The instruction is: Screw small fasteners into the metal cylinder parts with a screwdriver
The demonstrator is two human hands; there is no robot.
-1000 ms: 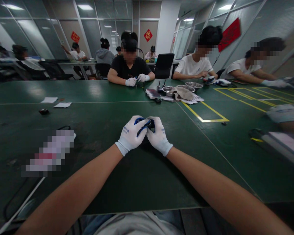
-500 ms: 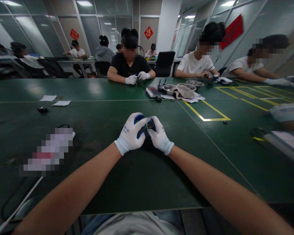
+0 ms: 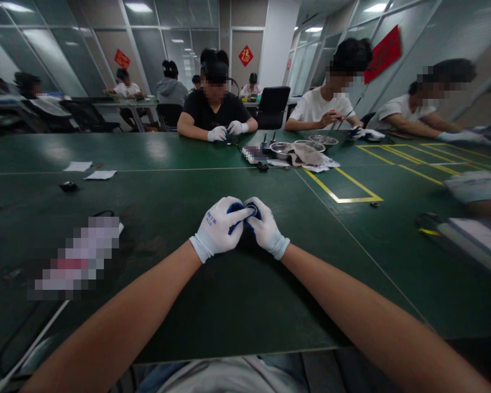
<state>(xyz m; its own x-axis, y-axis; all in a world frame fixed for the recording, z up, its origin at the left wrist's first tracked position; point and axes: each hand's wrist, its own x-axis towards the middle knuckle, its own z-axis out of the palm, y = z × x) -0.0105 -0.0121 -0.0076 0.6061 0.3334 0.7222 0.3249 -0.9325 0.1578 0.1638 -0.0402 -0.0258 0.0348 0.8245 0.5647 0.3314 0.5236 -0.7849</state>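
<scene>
Ahead of my body, a small round dark object (image 3: 251,207) with a shiny rim sits between my two gloved hands, just over the green table (image 3: 237,305). My right hand (image 3: 264,225) has its fingers wrapped round it from the right, thumb at the near side. From the left, my left hand (image 3: 220,225) lays its index finger across the round face, and its other fingers curl in behind. Both gloves are white with blue palms. Most of the object is covered by the fingers, so its exact kind is unclear.
Left of my arms lies a blurred-out packet (image 3: 79,254) beside a cable. Farther off are paper slips (image 3: 100,174) and a small black item (image 3: 69,186). Metal bowls (image 3: 280,148) with a cloth stand ahead. Co-workers sit opposite; another person's gloved hand (image 3: 477,185) is at right.
My left index finger has moved onto the round object's face, and the left fingers have closed in. The object now shows less between my hands.
</scene>
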